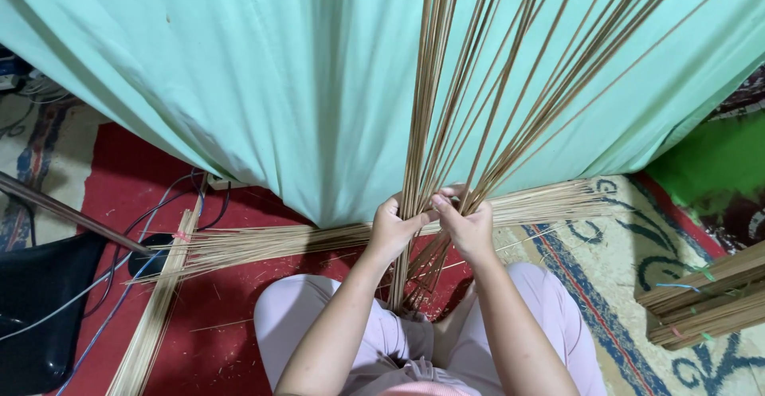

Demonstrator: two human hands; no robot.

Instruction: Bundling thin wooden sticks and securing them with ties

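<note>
Bare from wrist to elbow and beyond, both forearms, with no sleeve, watch, bracelet or ring showing. Left hand [392, 229] and right hand [466, 227] ungloved, nails short and plain. Dressed in pale pink trousers [291, 308] of soft, slightly creased cloth, covering both knees at near centre, left and right. At the very near edge, a fold of the same pale pink fabric, perhaps the hem of a top, too cropped to tell for sure.
</note>
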